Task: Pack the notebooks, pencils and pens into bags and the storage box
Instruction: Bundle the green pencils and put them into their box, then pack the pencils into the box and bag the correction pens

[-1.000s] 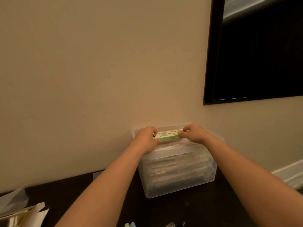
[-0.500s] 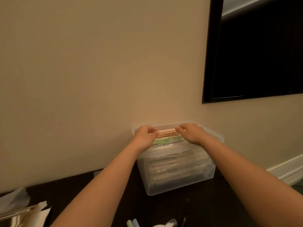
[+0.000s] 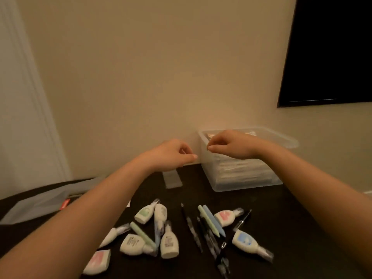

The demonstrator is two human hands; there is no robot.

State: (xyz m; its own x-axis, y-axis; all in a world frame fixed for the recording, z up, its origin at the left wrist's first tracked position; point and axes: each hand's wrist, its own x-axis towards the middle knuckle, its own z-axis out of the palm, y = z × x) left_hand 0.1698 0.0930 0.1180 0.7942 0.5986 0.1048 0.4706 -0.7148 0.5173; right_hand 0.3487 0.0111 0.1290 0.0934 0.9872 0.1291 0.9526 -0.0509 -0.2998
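storage box: the clear plastic storage box (image 3: 251, 174) sits right of centre in the frame, at the back of the dark surface (image 3: 281, 218) and tight against the wall (image 3: 161, 77). It has an open top, and you can see stuff stacked up inside through the side, but it's too blurry to say what.
right hand: the right hand (image 3: 231, 146) hovers in front of the box's left end at rim height. Its fingers (image 3: 213, 147) are curled in, thumb and index tips almost meeting, and I can't see anything in them.
left hand: the left hand (image 3: 171, 156) is in the air just left of the box. It's curled into a loose fist with the thumb poking toward the box, and nothing shows in it either.
pens: a few dark pens (image 3: 191, 228) lie loose in the lower middle. Two pastel pens (image 3: 213, 221), green and blue, lie side by side just right of them.
other bits: white dispensers (image 3: 169, 244) with coloured labels are scattered around the pens, and a clear strip (image 3: 172, 179) lies under the left hand.
bag: a grey bag (image 3: 40, 202) with a red tag (image 3: 65, 204) is at the left edge.
background: a dark panel (image 3: 332, 47) is in the upper right and white door trim (image 3: 20, 97) runs down the left side.
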